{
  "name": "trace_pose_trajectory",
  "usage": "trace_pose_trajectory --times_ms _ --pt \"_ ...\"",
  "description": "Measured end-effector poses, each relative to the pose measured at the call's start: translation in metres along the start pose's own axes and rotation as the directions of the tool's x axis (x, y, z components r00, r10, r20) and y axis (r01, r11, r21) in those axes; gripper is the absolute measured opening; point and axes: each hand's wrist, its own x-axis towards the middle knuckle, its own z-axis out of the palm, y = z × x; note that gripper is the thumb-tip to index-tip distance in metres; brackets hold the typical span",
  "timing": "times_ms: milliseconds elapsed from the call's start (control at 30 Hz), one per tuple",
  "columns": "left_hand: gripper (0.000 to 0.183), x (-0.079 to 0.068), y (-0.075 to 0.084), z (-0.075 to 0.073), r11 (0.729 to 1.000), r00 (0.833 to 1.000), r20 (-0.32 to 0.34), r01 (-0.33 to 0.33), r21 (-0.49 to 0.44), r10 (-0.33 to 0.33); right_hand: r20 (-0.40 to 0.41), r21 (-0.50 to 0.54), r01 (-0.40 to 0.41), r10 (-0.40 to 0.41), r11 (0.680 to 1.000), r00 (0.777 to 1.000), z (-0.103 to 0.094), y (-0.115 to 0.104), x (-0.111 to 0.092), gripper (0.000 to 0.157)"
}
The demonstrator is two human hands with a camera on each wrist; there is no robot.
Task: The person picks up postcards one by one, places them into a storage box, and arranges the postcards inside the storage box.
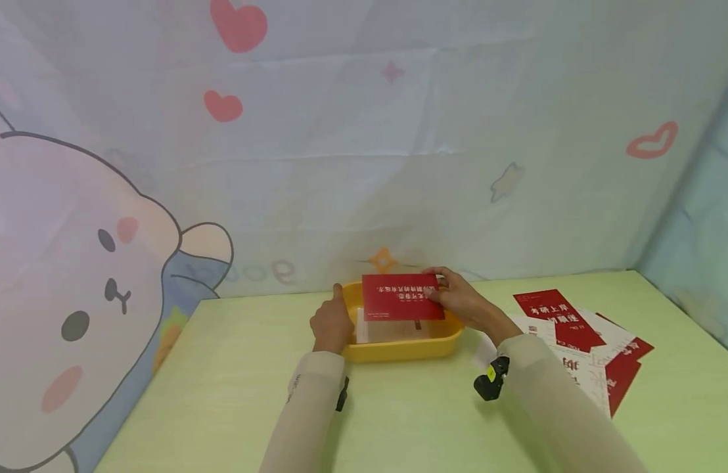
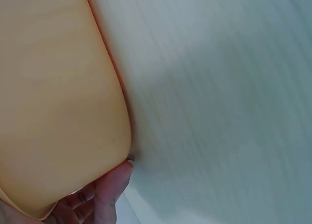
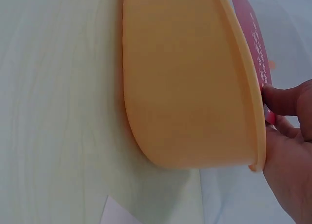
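Observation:
A yellow plastic bin (image 1: 399, 351) stands on the table. My left hand (image 1: 332, 323) grips its left end; the left wrist view shows fingers (image 2: 113, 187) curled against the bin's end wall (image 2: 63, 97). Between thumb and fingers, my right hand (image 1: 461, 301) pinches the right edge of a red card (image 1: 399, 299) printed with white characters, held over the bin's opening. In the right wrist view the right hand (image 3: 290, 131) is close by the bin's rim (image 3: 251, 77). Inside the bin lies a pale card (image 1: 393, 332), partly hidden beneath the red one.
To the right, several red and white cards lie in an overlapping spread, with a red card (image 1: 559, 318) on top and a white card (image 1: 585, 374) near the front. A printed cloth (image 1: 352, 131) hangs behind the table (image 1: 234, 381). Another white card (image 1: 484, 351) lies near the right wrist.

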Motion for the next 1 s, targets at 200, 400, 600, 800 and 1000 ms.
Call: trace_pose_trajectory --times_ms 200,400,600,800,1000 --pt "0.072 -0.001 0.001 0.002 1.000 1.000 0.000 -0.015 0.012 0.015 -0.008 -0.033 -0.016 0.015 0.999 1.000 0.005 0.002 -0.002 0.050" --pt "0.073 -0.001 0.000 0.000 1.000 1.000 0.006 -0.015 0.019 0.015 -0.016 -0.138 -0.037 0.035 0.990 0.999 0.013 -0.004 -0.002 0.051" --pt "0.073 -0.001 0.002 -0.001 1.000 1.000 0.018 -0.009 0.010 0.009 -0.023 -0.197 -0.043 0.039 0.979 0.999 0.017 -0.004 0.001 0.054" --pt "0.074 -0.002 0.004 -0.001 1.000 1.000 0.015 -0.008 0.019 0.008 -0.038 -0.279 -0.025 0.015 0.960 0.999 0.020 0.000 0.004 0.050" --pt "0.075 -0.002 0.001 0.000 1.000 1.000 0.001 -0.008 0.023 0.008 -0.042 -0.323 0.024 -0.039 0.946 0.998 0.026 0.005 0.009 0.049"
